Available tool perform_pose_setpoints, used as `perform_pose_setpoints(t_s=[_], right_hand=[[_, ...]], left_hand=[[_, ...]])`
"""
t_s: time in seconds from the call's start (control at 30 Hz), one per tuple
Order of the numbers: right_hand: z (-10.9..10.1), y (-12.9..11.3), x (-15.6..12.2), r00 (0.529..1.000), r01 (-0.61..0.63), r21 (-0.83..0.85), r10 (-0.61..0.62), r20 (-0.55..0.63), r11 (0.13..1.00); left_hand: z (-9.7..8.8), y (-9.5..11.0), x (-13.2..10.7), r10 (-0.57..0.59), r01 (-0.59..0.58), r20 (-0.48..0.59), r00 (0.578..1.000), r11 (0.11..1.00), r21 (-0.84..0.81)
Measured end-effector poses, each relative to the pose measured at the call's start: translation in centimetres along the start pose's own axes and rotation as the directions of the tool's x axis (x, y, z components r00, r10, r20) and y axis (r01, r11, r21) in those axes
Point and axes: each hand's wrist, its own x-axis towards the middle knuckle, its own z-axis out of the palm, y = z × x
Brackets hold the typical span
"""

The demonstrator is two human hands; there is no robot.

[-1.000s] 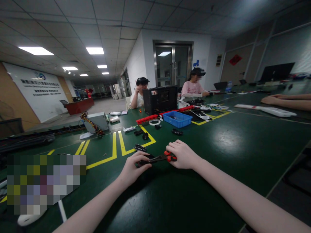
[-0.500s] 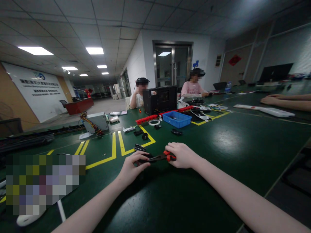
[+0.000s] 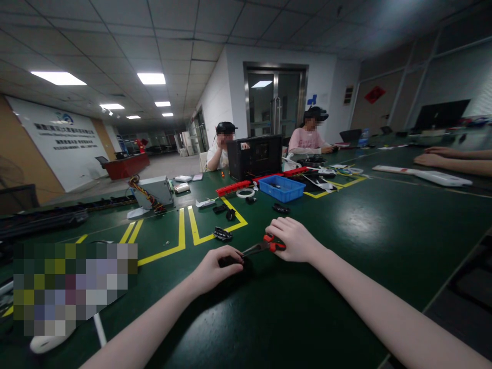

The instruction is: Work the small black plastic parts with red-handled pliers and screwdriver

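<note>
My right hand (image 3: 294, 239) is closed round the red handles of a pair of pliers (image 3: 265, 246), whose dark jaws point left toward my left hand. My left hand (image 3: 215, 267) is curled on a small black part (image 3: 230, 261) that rests on the green table (image 3: 346, 287); most of the part is hidden under my fingers. The pliers' tip meets the part at my left fingertips. Another small black part (image 3: 223, 234) lies just beyond my hands, beside the yellow tape lines (image 3: 180, 230).
A blue bin (image 3: 282, 188), a roll of white tape (image 3: 245, 193), red bars (image 3: 232, 188) and a black computer case (image 3: 254, 156) sit farther back. A power supply with wires (image 3: 150, 192) stands at the left. Two people sit beyond the case; another person's forearms (image 3: 453, 158) rest at right.
My left hand has slid slightly nearer me and curled tighter over the black part. My right hand has lifted the pliers' handles a little, so the tool tilts down to the left.
</note>
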Motion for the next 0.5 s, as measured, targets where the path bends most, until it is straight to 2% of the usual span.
perform_pose_setpoints(t_s=[0.2, 0.5], right_hand=[[-0.01, 0.0, 0.1, 0.999, 0.009, 0.008, -0.009, 0.041, 1.0], [0.24, -0.04, 0.23, 0.998, 0.056, 0.044, -0.057, 0.035, 0.997]], left_hand=[[-0.01, 0.16, -0.09, 0.026, -0.041, 0.09, 0.996, 0.984, 0.176], [0.02, 0.15, -0.13, 0.046, -0.051, 0.04, 0.998, 0.988, 0.147]])
